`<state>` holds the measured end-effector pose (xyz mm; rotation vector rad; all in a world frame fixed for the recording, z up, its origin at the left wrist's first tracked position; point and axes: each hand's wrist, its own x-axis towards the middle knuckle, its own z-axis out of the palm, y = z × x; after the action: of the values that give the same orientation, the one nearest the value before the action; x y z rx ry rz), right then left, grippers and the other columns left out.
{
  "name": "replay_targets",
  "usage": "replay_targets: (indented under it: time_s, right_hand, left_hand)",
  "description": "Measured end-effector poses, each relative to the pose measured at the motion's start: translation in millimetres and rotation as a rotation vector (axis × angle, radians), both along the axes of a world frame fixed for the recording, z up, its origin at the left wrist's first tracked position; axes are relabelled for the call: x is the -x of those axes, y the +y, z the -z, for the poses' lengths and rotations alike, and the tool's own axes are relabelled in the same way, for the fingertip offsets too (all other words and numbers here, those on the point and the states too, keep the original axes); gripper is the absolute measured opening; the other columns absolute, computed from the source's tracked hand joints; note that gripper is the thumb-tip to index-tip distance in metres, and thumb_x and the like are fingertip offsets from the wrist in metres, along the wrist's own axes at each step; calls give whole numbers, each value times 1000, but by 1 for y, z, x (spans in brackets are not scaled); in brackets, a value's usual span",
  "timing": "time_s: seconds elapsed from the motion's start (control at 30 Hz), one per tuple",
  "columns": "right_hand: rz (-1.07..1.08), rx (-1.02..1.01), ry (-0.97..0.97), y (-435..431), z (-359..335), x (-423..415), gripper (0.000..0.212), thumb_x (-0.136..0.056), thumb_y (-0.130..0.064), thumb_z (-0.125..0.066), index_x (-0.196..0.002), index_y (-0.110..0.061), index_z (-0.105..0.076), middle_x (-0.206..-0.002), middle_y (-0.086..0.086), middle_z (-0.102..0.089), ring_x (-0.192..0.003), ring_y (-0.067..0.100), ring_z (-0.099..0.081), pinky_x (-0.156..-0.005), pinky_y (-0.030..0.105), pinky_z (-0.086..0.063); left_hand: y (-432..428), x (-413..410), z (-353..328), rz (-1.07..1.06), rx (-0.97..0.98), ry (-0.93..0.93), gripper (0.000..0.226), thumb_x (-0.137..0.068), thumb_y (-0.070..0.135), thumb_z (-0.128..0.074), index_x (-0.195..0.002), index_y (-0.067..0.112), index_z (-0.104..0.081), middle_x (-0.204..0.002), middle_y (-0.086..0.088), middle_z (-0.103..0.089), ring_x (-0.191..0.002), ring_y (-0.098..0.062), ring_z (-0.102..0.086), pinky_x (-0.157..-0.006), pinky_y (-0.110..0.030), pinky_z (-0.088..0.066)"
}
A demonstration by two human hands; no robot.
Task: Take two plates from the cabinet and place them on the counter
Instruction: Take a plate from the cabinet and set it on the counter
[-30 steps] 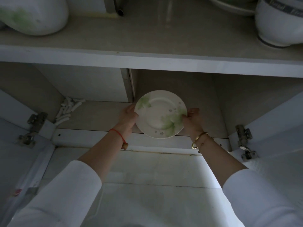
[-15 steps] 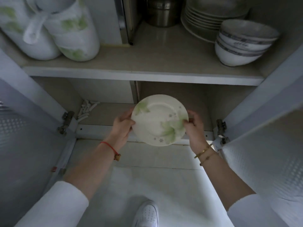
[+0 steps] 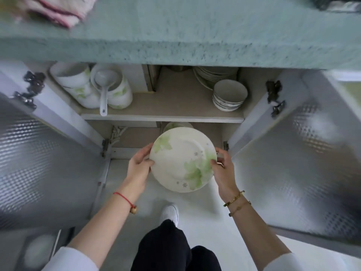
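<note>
A white plate with green leaf prints [image 3: 182, 158] is held in front of the open lower cabinet, out over the floor. My left hand [image 3: 139, 165] grips its left rim and my right hand [image 3: 222, 171] grips its right rim. Behind it, on the bottom shelf, the rim of another leaf-print plate [image 3: 176, 125] shows. The speckled green counter [image 3: 185, 36] runs across the top of the view, above the cabinet.
Both cabinet doors [image 3: 39, 153] [image 3: 304, 159] stand open to either side. The upper shelf holds leaf-print mugs [image 3: 117, 92] with a white ladle [image 3: 104, 89], stacked bowls [image 3: 229, 97] and a plate stack [image 3: 213, 74]. A pink cloth [image 3: 58, 8] lies on the counter.
The plate has come out of the lower shelf toward me and higher. My view has risen and pulled back, so the counter and a second plate now show.
</note>
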<state>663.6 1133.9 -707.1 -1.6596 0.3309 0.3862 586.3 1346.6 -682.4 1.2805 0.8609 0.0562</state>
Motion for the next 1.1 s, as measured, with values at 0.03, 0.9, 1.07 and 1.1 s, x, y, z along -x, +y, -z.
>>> replay_targets:
  time_s: [0.03,0.9,1.07,1.1]
  right_hand:
    - [1,-10,-3,-4,-25,8,40,-91,4,-50,-125,-15,-56,-105,10,-63,-90,23,-61,-71,30,-51]
    - [323,-20,-182,-185,-497,224,27,-91,-6,-58,-111,-23,-62,-82,2,-56,-74,17,-59,-71,35,-48]
    - [548,-17,-211,-217,-517,261,26,-90,-3,-58,-112,-16,-62,-83,3,-57,-69,11,-60,-66,26,-47]
    - [598,-18,-217,-223,-520,269,25,-90,-3,-58,-112,-15,-62,-84,4,-57,-68,9,-60,-65,26,-47]
  left_hand:
    - [-3,7,-22,9,-1,-4,70,-76,-23,-39,-134,9,-61,-134,-10,-65,-126,-31,-59,-90,-37,-51]
    - [-152,152,-497,480,-58,-238,63,-88,-16,-47,-137,21,-57,-115,28,-72,-113,11,-64,-102,-24,-48]
    - [-188,141,-515,675,-1,-251,61,-89,-14,-49,-139,20,-57,-122,18,-72,-121,0,-63,-112,-35,-44]
    - [-197,137,-518,719,17,-250,60,-90,-13,-50,-138,21,-58,-125,14,-71,-123,-5,-62,-112,-36,-45]
